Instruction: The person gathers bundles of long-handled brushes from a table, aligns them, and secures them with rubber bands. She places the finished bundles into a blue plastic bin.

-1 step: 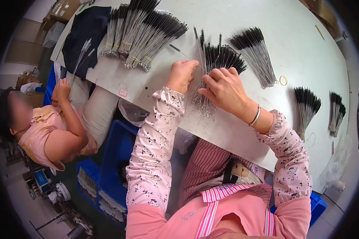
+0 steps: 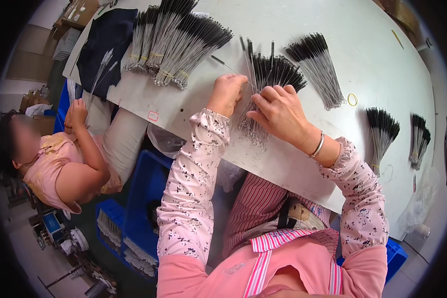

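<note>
A thin wire brush (image 2: 218,60) with a short black bristle tip slants down to the right between my hands. My left hand (image 2: 226,94) pinches its wire shaft with closed fingertips. At the shaft's lower end my right hand (image 2: 283,113) has thumb and forefinger bent together, with its other fingers curled; the brush's end is hidden there. Right behind and under my right hand lies a loose pile of such brushes (image 2: 279,69), black bristles pointing away and wire loops toward me. A few brushes in it stick out farther than the others.
On the white table (image 2: 303,174) lie banded brush bundles (image 2: 171,49) at the far left, a loose bunch (image 2: 318,69) with a yellow rubber band (image 2: 352,100) beside it, and smaller bundles (image 2: 382,129) at right. Left, a co-worker (image 2: 64,164) holds several thin brushes. Blue crates (image 2: 141,198) stand below.
</note>
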Demonstrator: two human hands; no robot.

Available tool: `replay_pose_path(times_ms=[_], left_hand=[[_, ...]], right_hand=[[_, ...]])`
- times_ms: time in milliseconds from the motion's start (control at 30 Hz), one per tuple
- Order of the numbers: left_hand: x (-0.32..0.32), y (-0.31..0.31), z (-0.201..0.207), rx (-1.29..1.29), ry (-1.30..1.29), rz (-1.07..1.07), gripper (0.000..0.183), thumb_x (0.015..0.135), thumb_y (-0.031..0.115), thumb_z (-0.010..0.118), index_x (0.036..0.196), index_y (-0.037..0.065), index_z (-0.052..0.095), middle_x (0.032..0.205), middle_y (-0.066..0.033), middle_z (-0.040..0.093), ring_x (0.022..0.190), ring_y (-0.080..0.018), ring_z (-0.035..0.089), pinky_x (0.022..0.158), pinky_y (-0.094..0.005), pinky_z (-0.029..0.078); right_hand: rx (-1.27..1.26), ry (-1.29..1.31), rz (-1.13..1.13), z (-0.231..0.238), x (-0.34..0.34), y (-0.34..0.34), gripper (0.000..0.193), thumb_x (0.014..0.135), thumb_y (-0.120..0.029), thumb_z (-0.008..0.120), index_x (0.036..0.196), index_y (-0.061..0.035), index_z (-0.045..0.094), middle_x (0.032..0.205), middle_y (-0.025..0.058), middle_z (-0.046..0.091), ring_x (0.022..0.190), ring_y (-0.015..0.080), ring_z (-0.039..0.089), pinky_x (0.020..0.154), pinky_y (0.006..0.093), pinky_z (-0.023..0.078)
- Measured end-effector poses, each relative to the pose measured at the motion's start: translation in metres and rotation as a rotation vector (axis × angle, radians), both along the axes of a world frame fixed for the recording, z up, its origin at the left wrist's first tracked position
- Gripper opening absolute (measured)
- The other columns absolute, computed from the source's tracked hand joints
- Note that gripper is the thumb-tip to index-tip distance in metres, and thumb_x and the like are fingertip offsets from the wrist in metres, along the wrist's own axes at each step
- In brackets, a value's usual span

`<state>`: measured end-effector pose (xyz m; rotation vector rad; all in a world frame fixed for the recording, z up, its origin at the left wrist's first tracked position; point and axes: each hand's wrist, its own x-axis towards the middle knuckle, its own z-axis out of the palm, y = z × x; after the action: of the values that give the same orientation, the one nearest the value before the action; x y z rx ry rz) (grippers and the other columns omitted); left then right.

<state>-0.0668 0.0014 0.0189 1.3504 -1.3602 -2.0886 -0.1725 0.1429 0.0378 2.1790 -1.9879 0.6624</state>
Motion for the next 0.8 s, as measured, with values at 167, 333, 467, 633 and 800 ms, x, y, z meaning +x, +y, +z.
replay_pose_path(times_ms=[167, 333, 467, 633, 800], left_hand=[[-0.019, 0.007, 0.007, -0.100, -0.117, -0.028, 0.006, 0.081, 0.011, 0.057, 0.078, 0.007, 0.055, 0.064, -0.0001, 0.053, 0.045, -0.0082, 0.043, 0.036, -0.0220, 0.026], [-0.025, 0.006, -0.011, -0.333, -0.138, 0.022, 0.010, 0.082, 0.007, 0.052, 0.088, 0.002, 0.057, 0.067, -0.0002, 0.055, 0.046, -0.0065, 0.044, 0.037, -0.0221, 0.031], [-0.027, 0.002, -0.036, -0.366, -0.013, 0.104, 0.021, 0.085, 0.006, 0.048, 0.102, -0.001, 0.057, 0.070, 0.0003, 0.056, 0.046, -0.0040, 0.043, 0.038, -0.0211, 0.032], [-0.019, 0.011, -0.038, -0.700, 0.002, 0.164, 0.024, 0.090, 0.011, 0.046, 0.099, -0.002, 0.064, 0.081, -0.0103, 0.066, 0.070, -0.0199, 0.061, 0.064, -0.0347, 0.050], [-0.023, 0.018, -0.038, -0.751, -0.177, 0.153, 0.024, 0.089, 0.018, 0.051, 0.092, -0.001, 0.065, 0.091, -0.0220, 0.067, 0.089, -0.0363, 0.064, 0.080, -0.0409, 0.050]], right_hand=[[-0.007, -0.043, -0.025, -0.006, 0.004, 0.005, 0.027, 0.079, -0.033, 0.068, 0.091, -0.0100, 0.062, 0.082, 0.0030, 0.054, 0.078, 0.0196, 0.053, 0.072, 0.0347, 0.037], [-0.003, -0.063, -0.030, -0.008, 0.004, 0.010, 0.026, 0.079, -0.031, 0.068, 0.092, -0.0097, 0.062, 0.082, 0.0031, 0.055, 0.078, 0.0200, 0.054, 0.073, 0.0352, 0.037], [0.000, -0.096, -0.027, -0.005, 0.005, 0.012, 0.026, 0.079, -0.030, 0.068, 0.093, -0.0097, 0.063, 0.083, 0.0033, 0.057, 0.078, 0.0206, 0.054, 0.073, 0.0354, 0.037], [0.019, -0.089, 0.011, -0.004, 0.012, 0.009, 0.023, 0.079, -0.026, 0.069, 0.094, -0.0095, 0.063, 0.085, 0.0050, 0.060, 0.081, 0.0219, 0.056, 0.074, 0.0367, 0.038], [-0.066, -0.113, 0.018, -0.005, 0.012, 0.010, 0.021, 0.079, -0.021, 0.068, 0.094, -0.0075, 0.063, 0.083, 0.0066, 0.058, 0.080, 0.0238, 0.055, 0.073, 0.0374, 0.037]])
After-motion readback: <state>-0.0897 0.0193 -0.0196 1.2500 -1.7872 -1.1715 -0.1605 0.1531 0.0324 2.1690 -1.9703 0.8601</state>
